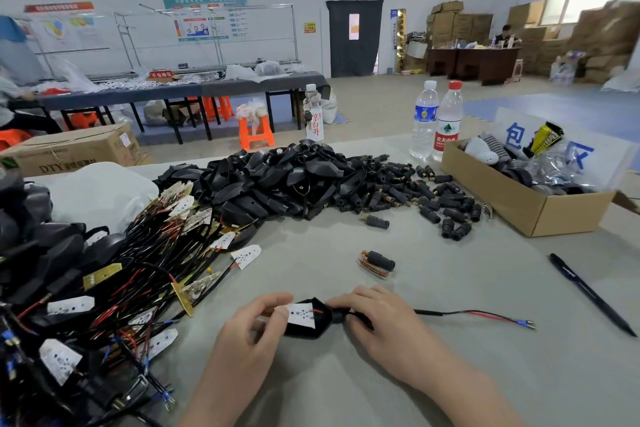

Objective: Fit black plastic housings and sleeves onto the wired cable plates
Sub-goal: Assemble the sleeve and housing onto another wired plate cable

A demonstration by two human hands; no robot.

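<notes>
A black plastic housing (313,329) lies low in the middle of the grey table with a white wired plate (302,314) seated in it. My left hand (252,326) pinches the housing's left end, thumb on the plate. My right hand (377,317) grips the housing's right end, where a black sleeve (337,316) sits on the cable. The cable (474,315) runs right to red and black wires with blue terminals. Behind lie a heap of black housings (277,180) and a spread of sleeves (415,194). Wired plates (138,270) are piled at the left.
A lone sleeve on a small copper-coloured part (377,263) lies ahead of my hands. A black pen (588,293) rests at the right. An open cardboard box (519,204) stands at the back right, with water bottles (436,120) behind it. A white plastic bag (100,194) sits at the left.
</notes>
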